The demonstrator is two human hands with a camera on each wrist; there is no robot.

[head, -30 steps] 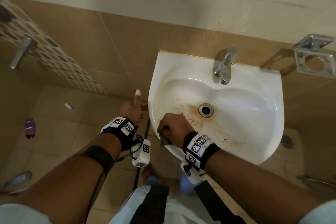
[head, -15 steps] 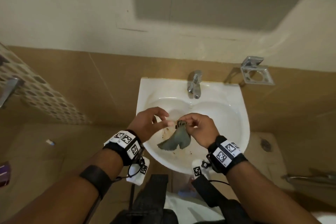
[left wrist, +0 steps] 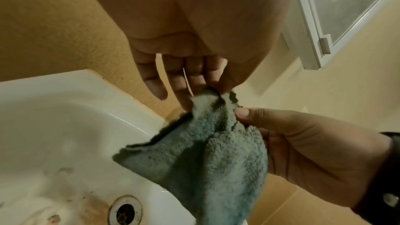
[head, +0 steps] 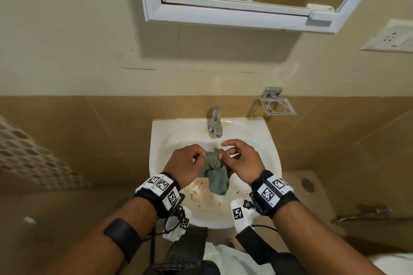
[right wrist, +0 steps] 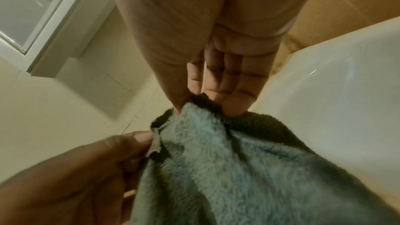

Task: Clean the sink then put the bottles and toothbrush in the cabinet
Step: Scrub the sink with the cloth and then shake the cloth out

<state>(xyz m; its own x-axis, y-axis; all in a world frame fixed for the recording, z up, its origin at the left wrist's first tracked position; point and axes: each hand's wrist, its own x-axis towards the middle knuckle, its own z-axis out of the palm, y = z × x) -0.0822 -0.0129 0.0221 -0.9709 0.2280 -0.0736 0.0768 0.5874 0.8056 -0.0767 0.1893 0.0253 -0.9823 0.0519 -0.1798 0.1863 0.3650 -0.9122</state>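
A grey-green cloth [head: 216, 174] hangs over the white sink [head: 271, 156], whose basin bears brown stains near the front. My left hand [head: 201, 156] pinches the cloth's top edge between thumb and fingertips; the same pinch shows in the left wrist view on the cloth [left wrist: 207, 143]. My right hand [head: 223, 154] pinches the cloth's other top corner, also seen in the right wrist view on the cloth [right wrist: 227, 160]. Both hands hold it up above the drain [left wrist: 125, 211]. The mirrored cabinet [head: 223, 13] hangs on the wall above the sink. No bottles or toothbrush are visible.
A chrome tap [head: 215, 121] stands at the sink's back. A metal holder [head: 277, 105] is fixed to the wall at the right. A wall socket [head: 391, 38] sits at the far right. A small item [head: 30, 220] lies on the floor at the left.
My right hand lifted the cloth out of the basin and my left hand came off the sink's rim to take its other corner. The head view tilted up, showing the cabinet.
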